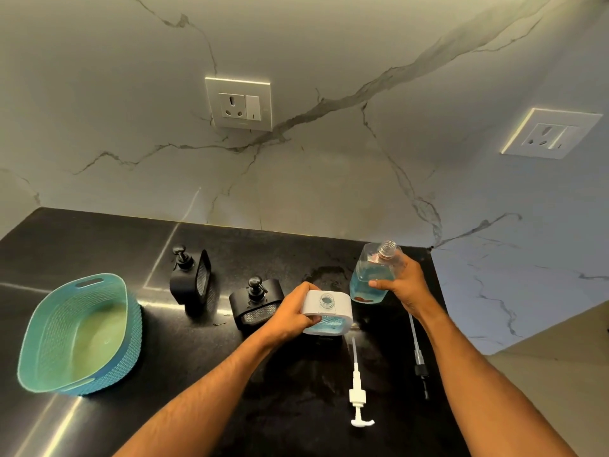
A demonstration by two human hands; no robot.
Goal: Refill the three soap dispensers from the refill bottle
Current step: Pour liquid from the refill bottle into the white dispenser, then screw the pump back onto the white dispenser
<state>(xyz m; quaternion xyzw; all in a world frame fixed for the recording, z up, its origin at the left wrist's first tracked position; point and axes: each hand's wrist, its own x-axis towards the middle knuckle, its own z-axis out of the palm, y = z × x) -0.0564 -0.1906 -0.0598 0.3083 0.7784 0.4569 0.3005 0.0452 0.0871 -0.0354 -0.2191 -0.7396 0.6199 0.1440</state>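
1. While the left hand point(291, 313) clamps the left side of the white soap dispenser point(328, 311), fingers curled round its wall, the dispenser stands on the black table point(99, 245) with its neck open and uncapped.
2. Blue liquid shows through the mesh window on the white dispenser's near face.
3. Right hand point(407, 286) grips the clear refill bottle point(374, 275), thumb across its front; bottle held just right of the white dispenser, about upright with its neck leaning slightly away, threaded mouth open. Blue liquid fills roughly its lower half.
4. Hands apart, each closed on its own vessel.
5. White pump head point(358, 390) with its tube lies flat on the table, near side of the white dispenser. A black pump point(420, 364) with clear tube lies beside it to the right, under the right forearm.
6. Two black soap dispensers, pumps fitted: one point(191, 278) farther back left, one point(257, 301) just beside the left hand.
7. Teal woven-pattern basket point(29, 338) sits at far left of the table.
8. Marble-veined wall behind carries two socket plates point(239, 103).
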